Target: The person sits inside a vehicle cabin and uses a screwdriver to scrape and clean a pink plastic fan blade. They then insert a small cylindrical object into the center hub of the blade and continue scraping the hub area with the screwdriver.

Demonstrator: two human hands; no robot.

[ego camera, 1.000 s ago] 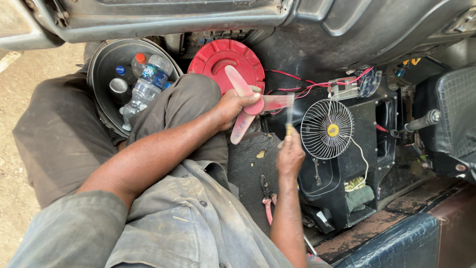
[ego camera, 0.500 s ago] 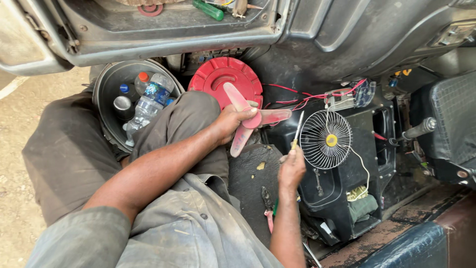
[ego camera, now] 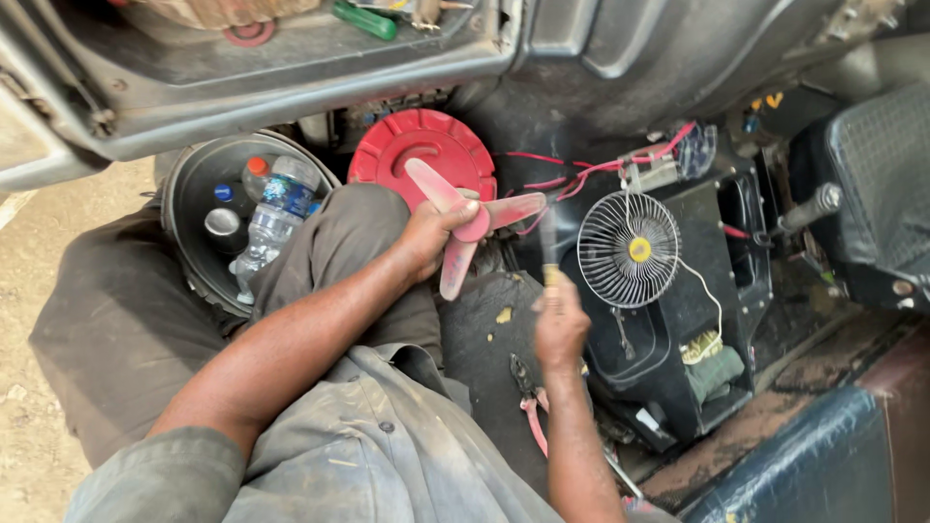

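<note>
My left hand [ego camera: 433,235] grips the hub of a pink three-bladed fan propeller [ego camera: 463,225], held above my knee. My right hand [ego camera: 560,323] is closed around a thin tool, probably a screwdriver [ego camera: 548,254], whose blurred shaft points up toward the propeller hub. Just right of that hand stands a small round wire fan guard [ego camera: 628,248] with a yellow centre, on a black console [ego camera: 690,329]. Behind the propeller lies a red round fan cover [ego camera: 423,151].
A dark round tub [ego camera: 194,194] at left holds a plastic bottle [ego camera: 272,213] and small cans. Red wires [ego camera: 572,176] run along the console. Pink-handled pliers [ego camera: 531,412] lie by my right forearm. A dashboard shelf [ego camera: 291,58] with a green tool is overhead; a seat [ego camera: 872,194] stands at right.
My right hand has moved down and left from the wire fan guard, bringing the tool toward the propeller. The view has shifted, showing more of the dashboard shelf.
</note>
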